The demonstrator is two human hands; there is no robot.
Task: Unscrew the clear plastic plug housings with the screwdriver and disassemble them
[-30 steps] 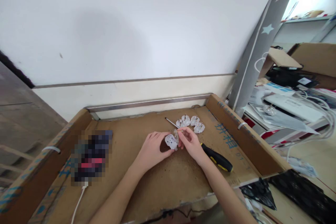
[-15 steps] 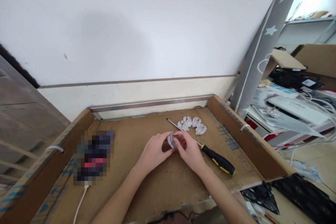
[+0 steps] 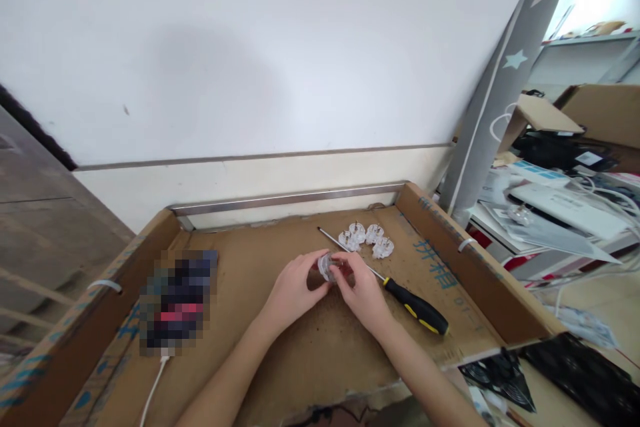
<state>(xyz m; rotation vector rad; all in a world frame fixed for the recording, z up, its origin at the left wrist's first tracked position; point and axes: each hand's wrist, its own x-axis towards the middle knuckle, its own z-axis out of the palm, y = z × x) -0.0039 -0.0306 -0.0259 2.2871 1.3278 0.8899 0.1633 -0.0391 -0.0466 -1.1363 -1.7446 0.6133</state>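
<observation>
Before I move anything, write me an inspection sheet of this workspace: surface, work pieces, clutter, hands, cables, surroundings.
Surface: brown cardboard with dark specks and raised sides.
Work pieces: clear plug-like piece, held; clear pieces with metal pins lying beyond; black-and-yellow screwdriver lying at right.
Clutter: pixelated dark object at left, details hidden.
Hands: left hand and right hand both grip the plug-like piece.
Cables: white cable running from the pixelated object.
Surroundings: white wall ahead; grey pillar and cardboard box at right.
</observation>
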